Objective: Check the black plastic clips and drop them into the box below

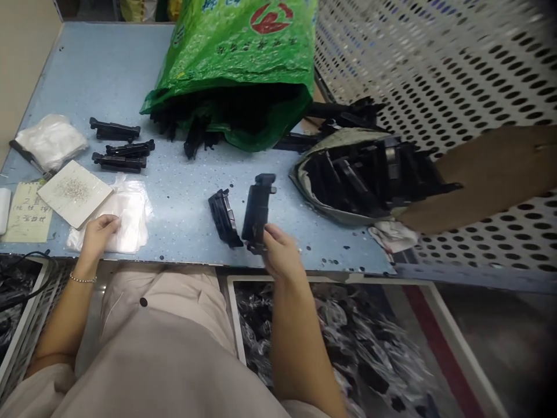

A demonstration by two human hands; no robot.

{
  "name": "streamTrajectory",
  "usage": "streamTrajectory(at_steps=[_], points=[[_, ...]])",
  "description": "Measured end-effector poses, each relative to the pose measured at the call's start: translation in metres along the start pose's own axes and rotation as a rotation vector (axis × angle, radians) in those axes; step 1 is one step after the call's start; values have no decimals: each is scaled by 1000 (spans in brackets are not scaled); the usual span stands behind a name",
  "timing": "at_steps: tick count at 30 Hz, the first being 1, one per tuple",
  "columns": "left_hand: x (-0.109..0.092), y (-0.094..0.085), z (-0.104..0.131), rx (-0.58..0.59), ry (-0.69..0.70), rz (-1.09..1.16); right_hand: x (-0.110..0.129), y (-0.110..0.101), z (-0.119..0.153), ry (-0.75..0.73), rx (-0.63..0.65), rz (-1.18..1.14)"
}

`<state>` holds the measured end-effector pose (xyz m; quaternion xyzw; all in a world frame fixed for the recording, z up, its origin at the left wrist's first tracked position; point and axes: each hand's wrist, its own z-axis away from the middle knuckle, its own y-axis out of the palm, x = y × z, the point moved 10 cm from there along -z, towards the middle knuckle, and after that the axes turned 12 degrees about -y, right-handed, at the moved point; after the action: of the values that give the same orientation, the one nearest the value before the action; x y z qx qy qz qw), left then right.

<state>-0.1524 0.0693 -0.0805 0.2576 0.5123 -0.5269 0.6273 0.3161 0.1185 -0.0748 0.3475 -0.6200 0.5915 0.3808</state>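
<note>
My right hand (282, 251) grips a long black plastic part (256, 212) by its lower end, holding it upright just above the blue table. Close to its left, a group of similar black parts (225, 217) lies on the tabletop. At the left, my left hand (101, 233) rests on a stack of clear plastic bags (130, 223), its thumb and forefinger pinched together at the top bag. A square off-white pad (75, 193) with brownish specks overlaps the bags. Further back lie several more black parts (119, 161) in small groups.
A green woven sack (243, 58) gapes toward me, black parts inside. On the right, a cloth-lined bag (304, 174) of black parts stands before a perforated metal panel (478, 75). Bundled plastic (52, 142) and a yellow note (28, 217) lie left. Below the edge sits a crate (232, 313) of bagged parts.
</note>
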Motion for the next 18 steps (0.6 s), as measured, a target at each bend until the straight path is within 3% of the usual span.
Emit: streamTrajectory(at_steps=[2, 4, 6, 8, 10, 13, 18], points=[[0, 10, 6, 27, -25, 87, 21, 57, 16, 83, 137, -395], [-1, 22, 12, 57, -28, 118, 54, 136, 38, 220, 354, -833], [1, 33, 16, 86, -44, 124, 85, 205, 56, 321, 529, -1038], [5, 34, 16, 77, -62, 131, 103, 252, 62, 377, 614, -1128], [9, 23, 15, 5, -78, 190, 105, 277, 60, 433, 624, -1183], [14, 2, 14, -114, -76, 321, 100, 288, 55, 508, 613, -1260], [15, 8, 15, -46, -64, 278, 104, 293, 61, 574, 672, -1336]])
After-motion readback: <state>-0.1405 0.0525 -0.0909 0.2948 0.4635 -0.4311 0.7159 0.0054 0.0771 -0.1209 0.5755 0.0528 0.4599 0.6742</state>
